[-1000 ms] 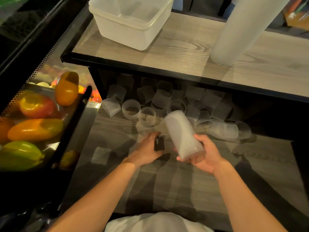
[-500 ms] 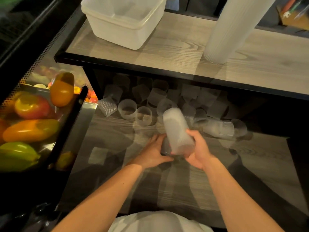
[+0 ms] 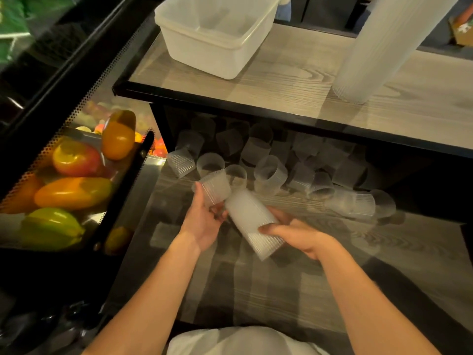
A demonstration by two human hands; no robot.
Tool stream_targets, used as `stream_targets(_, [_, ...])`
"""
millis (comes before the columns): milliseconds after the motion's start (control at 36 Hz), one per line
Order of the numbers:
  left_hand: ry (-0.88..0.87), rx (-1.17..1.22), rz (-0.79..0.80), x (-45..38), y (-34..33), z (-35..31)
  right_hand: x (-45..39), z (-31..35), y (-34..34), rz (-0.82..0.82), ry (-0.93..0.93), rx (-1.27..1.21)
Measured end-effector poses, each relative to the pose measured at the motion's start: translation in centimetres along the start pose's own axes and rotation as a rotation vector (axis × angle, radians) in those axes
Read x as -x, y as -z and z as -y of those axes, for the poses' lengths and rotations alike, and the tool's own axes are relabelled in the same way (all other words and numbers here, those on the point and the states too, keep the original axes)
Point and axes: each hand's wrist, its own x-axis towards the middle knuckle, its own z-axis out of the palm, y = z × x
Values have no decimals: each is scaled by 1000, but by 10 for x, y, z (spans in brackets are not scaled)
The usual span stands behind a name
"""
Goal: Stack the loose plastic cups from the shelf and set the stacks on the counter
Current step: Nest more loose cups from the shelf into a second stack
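Observation:
My right hand (image 3: 299,235) grips a short stack of ribbed clear plastic cups (image 3: 252,222), tilted with its closed end toward the upper left. My left hand (image 3: 204,221) holds a single loose cup (image 3: 215,188) right beside the top of that stack. Several more loose clear cups (image 3: 271,172) lie scattered on the lower wooden shelf (image 3: 256,290), some upright, some on their sides, reaching back under the counter. A tall stack of cups (image 3: 378,47) stands on the wooden counter (image 3: 294,80) above.
A white plastic tub (image 3: 217,34) sits on the counter's left part. A glass display case (image 3: 64,175) with peppers and fruit flanks the shelf on the left. The counter's black front edge (image 3: 256,106) overhangs the cups at the back.
My left hand has lifted a single cup from the shelf and brought it to the stack's top. The stack in my right hand has tilted lower and shifted slightly right.

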Motion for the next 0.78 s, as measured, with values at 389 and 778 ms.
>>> stream_targets(389, [-102,-12,-120,5,4,-12,3,14,-10,88,106,-91])
stream_targets(778, [-112,-648,255,8,18,-48,1,28,-10,164,121,249])
